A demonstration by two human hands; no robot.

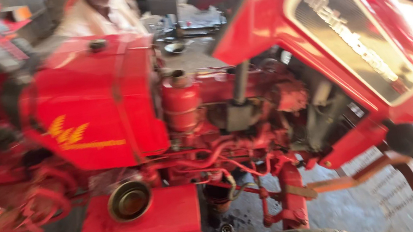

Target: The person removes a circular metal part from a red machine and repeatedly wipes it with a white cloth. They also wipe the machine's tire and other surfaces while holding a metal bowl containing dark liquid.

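Hands were out of view; a red tractor (105, 110) stood with its hood (326, 29) raised over the engine (250, 108), and that hood could drop if bumped

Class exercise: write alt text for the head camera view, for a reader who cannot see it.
A blurred look down at a red tractor with its hood raised, exposing the red engine with its pipes and hoses. A round opening sits in a red box low on the machine, and a person in a light shirt stands behind it. No hands of the wearer show.
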